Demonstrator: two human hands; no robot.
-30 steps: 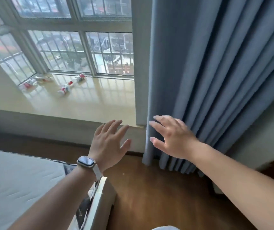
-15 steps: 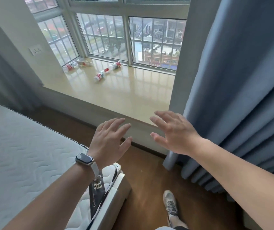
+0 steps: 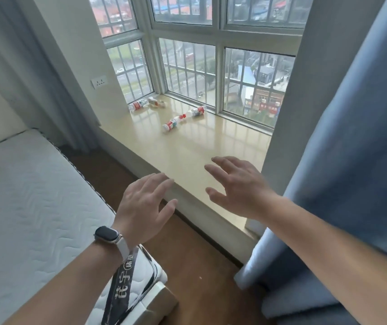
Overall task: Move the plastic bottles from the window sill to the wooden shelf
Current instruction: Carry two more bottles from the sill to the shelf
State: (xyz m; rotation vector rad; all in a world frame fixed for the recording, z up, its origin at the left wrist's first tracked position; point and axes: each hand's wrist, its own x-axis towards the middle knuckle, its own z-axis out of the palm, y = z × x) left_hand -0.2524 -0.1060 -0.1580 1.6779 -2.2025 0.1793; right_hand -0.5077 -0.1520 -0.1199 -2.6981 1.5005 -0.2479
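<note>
At the far left a white quilted mattress (image 3: 23, 195) fills the lower corner, with a dark printed strap (image 3: 122, 285) running over its near edge. Behind it a grey curtain (image 3: 12, 66) hangs beside a pale wall that carries a white wall socket (image 3: 99, 82). The left hand (image 3: 144, 205), with a dark smartwatch (image 3: 107, 234) on a pale band at the wrist, is held out over the wooden floor (image 3: 187, 254) at the near edge of the window sill (image 3: 187, 156); its fingers are spread apart and it holds nothing. On the glossy beige sill, well apart from both hands, lie 4 plastic bottles, all on their sides: the left bottle (image 3: 138, 105) in the far left corner against the glass, a crumpled bottle (image 3: 156, 102) just beside it, a middle bottle (image 3: 173, 123) with a red cap nearer the sill's centre, and a far bottle (image 3: 196, 111) close to the window frame, its cap end almost meeting the middle one's red cap. The right hand (image 3: 241, 188) hovers over the near part of the sill, fingers likewise splayed and empty. Behind the sill, barred window panes (image 3: 187, 73) look out on streets and buildings. At the far right a blue curtain (image 3: 352, 148) falls to the floor.
</note>
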